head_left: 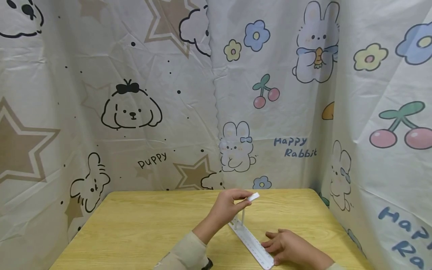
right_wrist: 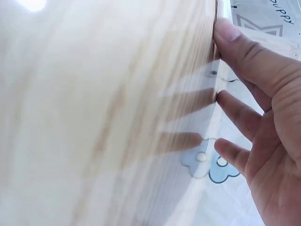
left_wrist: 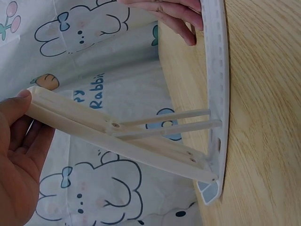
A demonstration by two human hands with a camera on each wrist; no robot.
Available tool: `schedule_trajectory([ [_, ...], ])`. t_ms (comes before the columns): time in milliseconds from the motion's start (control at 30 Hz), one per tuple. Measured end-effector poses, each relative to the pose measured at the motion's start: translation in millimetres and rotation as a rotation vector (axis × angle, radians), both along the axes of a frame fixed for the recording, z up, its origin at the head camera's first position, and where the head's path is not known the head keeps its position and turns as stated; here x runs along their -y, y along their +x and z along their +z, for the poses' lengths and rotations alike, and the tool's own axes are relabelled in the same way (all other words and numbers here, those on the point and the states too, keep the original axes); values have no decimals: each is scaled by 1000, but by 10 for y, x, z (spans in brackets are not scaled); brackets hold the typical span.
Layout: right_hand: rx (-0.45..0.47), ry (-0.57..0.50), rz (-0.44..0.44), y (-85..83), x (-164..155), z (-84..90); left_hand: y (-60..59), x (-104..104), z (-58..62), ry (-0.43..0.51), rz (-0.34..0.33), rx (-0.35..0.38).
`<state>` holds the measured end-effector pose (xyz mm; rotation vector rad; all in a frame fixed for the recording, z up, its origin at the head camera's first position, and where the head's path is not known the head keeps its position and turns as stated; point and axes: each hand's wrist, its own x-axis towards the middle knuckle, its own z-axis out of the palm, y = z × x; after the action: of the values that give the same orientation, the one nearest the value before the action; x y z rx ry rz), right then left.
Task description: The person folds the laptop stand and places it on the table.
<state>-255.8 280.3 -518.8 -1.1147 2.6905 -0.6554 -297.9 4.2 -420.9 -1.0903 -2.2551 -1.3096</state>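
Note:
A long white perforated strip (head_left: 254,245) lies on the wooden table (head_left: 141,225), running from the middle toward the near right. A pale wooden slat (left_wrist: 117,137) rises at a slant from the strip's far end, joined to it by two thin dowels (left_wrist: 164,123). My left hand (head_left: 244,200) pinches the slat's raised end (head_left: 253,196) between thumb and fingers, above the table. My right hand (head_left: 275,243) lies flat with straight fingers (right_wrist: 235,106) pressing on the strip's near end. The same strip (left_wrist: 218,94) shows edge-on in the left wrist view, with the right hand's fingers (left_wrist: 174,16) at its other end.
Cartoon-printed curtains (head_left: 216,93) close in the table at the back and both sides. A small dark object (head_left: 207,264) shows by my left sleeve at the near edge. The table's left half (head_left: 128,228) is bare wood.

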Motion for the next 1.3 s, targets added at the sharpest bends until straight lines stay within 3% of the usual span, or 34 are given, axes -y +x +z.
schedule_trajectory([
  [333, -2, -36, -41, 128, 183, 30, 64, 57, 15, 36, 9, -2],
  [500, 1, -19, -92, 172, 227, 68, 101, 99, 19, 26, 33, -46],
  [833, 88, -96, -137, 212, 399, -3, 61, 221, -124, 85, 55, -144],
  [967, 183, -143, -198, 252, 464, -14, 56, 260, -178, 171, 25, -98],
  [1100, 209, -168, -230, 277, 541, -35, 41, 296, -226, 247, 7, -43],
  [1300, 192, -203, -258, 321, 654, -64, 32, 335, -252, 265, -6, -70],
])
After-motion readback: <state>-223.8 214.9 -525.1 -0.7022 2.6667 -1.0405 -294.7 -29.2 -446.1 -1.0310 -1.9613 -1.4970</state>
